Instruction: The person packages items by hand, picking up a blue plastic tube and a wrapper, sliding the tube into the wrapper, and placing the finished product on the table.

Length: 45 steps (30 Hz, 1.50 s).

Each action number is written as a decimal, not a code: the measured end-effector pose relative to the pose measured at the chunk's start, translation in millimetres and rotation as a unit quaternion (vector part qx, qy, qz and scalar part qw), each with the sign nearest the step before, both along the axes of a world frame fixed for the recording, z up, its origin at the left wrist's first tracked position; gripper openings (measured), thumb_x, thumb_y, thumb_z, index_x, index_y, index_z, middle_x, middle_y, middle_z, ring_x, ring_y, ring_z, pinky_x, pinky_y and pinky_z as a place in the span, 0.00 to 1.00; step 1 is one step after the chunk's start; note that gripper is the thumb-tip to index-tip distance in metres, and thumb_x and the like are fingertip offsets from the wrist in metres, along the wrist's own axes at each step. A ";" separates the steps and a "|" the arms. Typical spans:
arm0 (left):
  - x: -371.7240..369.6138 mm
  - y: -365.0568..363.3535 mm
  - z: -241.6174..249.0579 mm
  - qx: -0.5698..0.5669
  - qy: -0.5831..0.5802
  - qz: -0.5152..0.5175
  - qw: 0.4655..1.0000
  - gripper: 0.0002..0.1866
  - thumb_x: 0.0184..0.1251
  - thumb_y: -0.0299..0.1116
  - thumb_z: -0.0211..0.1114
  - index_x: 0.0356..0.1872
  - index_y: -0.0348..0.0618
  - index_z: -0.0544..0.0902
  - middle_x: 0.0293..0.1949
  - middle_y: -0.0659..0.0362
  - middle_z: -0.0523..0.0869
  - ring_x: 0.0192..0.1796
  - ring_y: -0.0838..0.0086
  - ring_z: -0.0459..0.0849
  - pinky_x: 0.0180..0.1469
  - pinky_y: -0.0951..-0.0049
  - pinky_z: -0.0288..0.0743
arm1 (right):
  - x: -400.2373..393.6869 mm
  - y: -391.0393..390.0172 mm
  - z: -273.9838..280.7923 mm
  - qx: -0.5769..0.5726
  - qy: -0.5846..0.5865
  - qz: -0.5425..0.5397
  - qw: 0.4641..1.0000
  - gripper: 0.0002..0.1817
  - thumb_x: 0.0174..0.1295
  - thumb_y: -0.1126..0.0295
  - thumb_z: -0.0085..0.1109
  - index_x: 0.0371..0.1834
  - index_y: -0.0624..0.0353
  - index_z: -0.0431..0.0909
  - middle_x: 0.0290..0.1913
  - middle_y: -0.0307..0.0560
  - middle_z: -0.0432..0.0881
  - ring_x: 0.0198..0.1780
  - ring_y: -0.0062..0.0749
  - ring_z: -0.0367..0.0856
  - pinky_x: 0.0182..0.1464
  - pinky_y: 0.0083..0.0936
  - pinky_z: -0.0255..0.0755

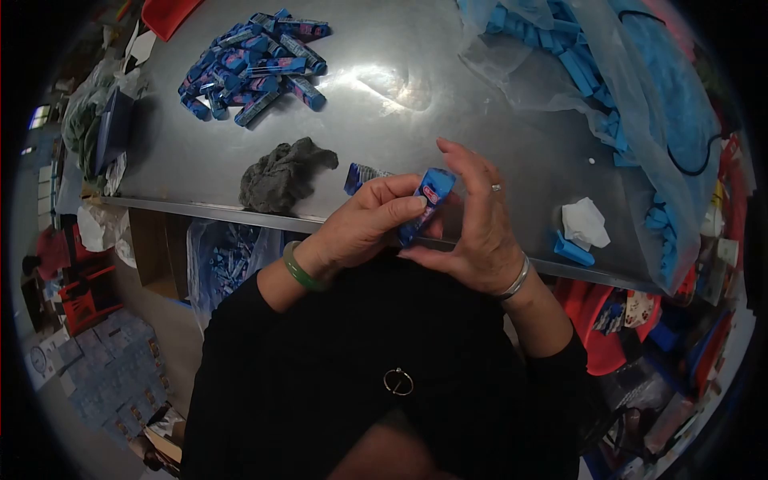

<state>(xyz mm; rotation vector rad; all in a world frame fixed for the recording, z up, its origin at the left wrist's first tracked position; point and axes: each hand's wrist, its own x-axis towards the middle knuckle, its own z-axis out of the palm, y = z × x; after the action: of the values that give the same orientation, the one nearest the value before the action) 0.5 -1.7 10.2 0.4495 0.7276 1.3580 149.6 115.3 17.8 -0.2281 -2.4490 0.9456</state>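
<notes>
My left hand grips a small blue printed packet, its thumb pressed on the front face and the packet tilted upright. Around the packet's right side, my right hand is spread, fingers raised apart from the thumb, whose tip is near the packet's lower end. Just beyond my left hand lies a dark blue printed piece with a striped panel, partly hidden by the fingers. A crumpled grey cloth rests left of my hands near the table's front edge.
Blue printed packets are heaped at the back left of the metal table. A clear bag of plain blue pieces covers the right. White crumpled paper and a blue piece lie front right. Below the edge sits a lined box.
</notes>
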 end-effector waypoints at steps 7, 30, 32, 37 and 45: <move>-42.2 5.0 14.3 -0.005 0.350 0.073 0.934 0.14 0.69 0.30 0.61 0.54 0.38 0.79 0.38 0.63 0.84 0.41 0.81 0.80 0.45 0.81 0.73 | 51.4 30.2 8.2 -0.033 -0.017 -0.101 0.994 0.49 0.37 0.62 0.80 0.63 0.62 0.61 0.62 0.58 0.68 0.62 0.53 0.68 0.63 0.42 0.63; -76.3 -48.3 -18.0 0.012 0.893 0.182 0.412 0.20 0.57 0.24 0.64 0.54 0.39 0.76 0.48 0.48 0.77 0.50 0.52 0.75 0.53 0.58 0.69 | 302.7 219.9 -43.3 0.260 -0.267 -0.441 0.817 0.19 0.54 0.77 0.53 0.52 0.57 0.76 0.50 0.58 0.75 0.48 0.57 0.78 0.51 0.43 0.73; -94.5 -55.2 -28.4 0.016 0.907 0.143 0.395 0.18 0.58 0.23 0.63 0.51 0.38 0.77 0.45 0.48 0.77 0.48 0.52 0.75 0.51 0.58 0.69 | 298.8 221.6 -48.7 0.285 -0.292 -0.407 0.817 0.20 0.53 0.78 0.53 0.52 0.56 0.76 0.50 0.58 0.74 0.46 0.57 0.78 0.49 0.45 0.74; -111.9 -62.7 -43.3 -0.015 0.918 0.131 0.374 0.11 0.58 0.22 0.62 0.43 0.38 0.77 0.39 0.49 0.78 0.43 0.51 0.75 0.46 0.57 0.69 | 289.1 229.4 -50.9 0.324 -0.395 -0.391 0.766 0.19 0.54 0.79 0.52 0.51 0.56 0.75 0.49 0.61 0.73 0.43 0.56 0.79 0.41 0.46 0.77; -65.4 -32.2 -4.4 0.041 0.867 0.162 0.469 0.13 0.49 0.28 0.71 0.38 0.44 0.80 0.41 0.55 0.80 0.46 0.57 0.76 0.50 0.61 0.69 | 307.3 246.1 -58.5 0.386 -0.211 -0.295 0.849 0.23 0.56 0.77 0.59 0.56 0.64 0.71 0.57 0.64 0.74 0.52 0.60 0.77 0.50 0.40 0.75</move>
<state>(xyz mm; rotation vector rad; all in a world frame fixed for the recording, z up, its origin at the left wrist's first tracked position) -64.8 -33.9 5.8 1.9576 2.5004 0.7735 457.0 361.4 -40.8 -0.8956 -2.6472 -0.4108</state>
